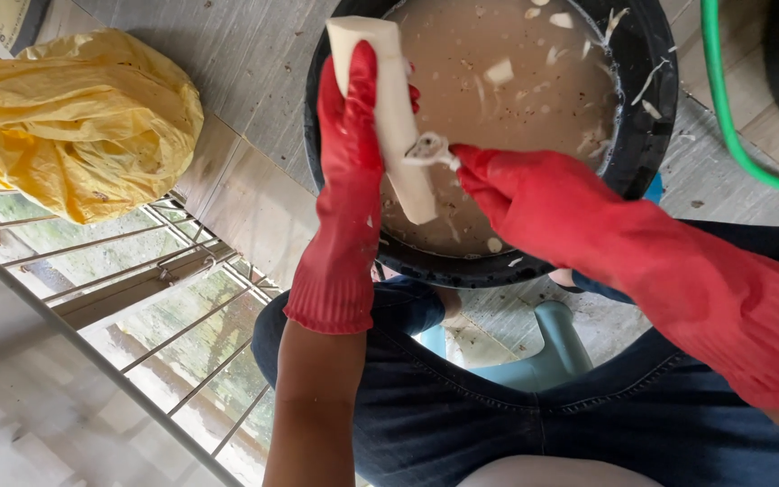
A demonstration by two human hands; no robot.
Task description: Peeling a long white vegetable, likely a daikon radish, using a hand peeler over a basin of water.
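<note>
Yellow plastic bag [78,122] lay crumpled at far left on the tiled floor, beside a metal railing [137,298]. One white peeled root [389,108] was held over one black basin [646,117] of murky water, its long axis nearly upright, the tapered end pointing down toward the person. The left hand [349,135], in a red glove, was clenched around the root. The right hand [534,194], likewise gloved, pinched a pale peeling tool [430,149] against the root's lower part. One green hose [723,117] curved at right.
</note>
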